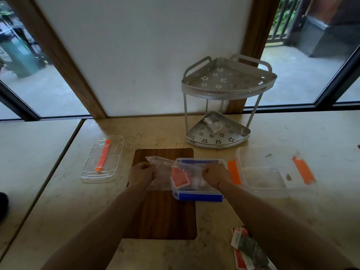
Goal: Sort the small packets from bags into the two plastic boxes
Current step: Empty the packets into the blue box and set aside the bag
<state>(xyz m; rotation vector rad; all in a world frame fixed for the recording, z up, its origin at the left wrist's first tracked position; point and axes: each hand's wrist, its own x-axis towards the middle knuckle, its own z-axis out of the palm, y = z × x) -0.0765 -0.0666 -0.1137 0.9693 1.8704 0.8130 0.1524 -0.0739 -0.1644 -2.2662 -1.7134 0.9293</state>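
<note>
I hold a clear plastic bag (162, 173) stretched between both hands over the wooden board (163, 213). My left hand (141, 173) grips its left edge and my right hand (214, 175) grips its right edge. Orange-red packets (180, 178) show through the bag, above the blue-clipped plastic box (200, 196). To the right stands a larger clear box (270, 172) with orange clips. Another bag of red and dark packets (247, 250) lies at the near right.
A clear lid (103, 158) with an orange clip lies at the left. A grey two-tier corner rack (222, 106) stands behind the boxes, with small packets (213, 123) on its lower shelf. The counter meets a wall and windows at the back.
</note>
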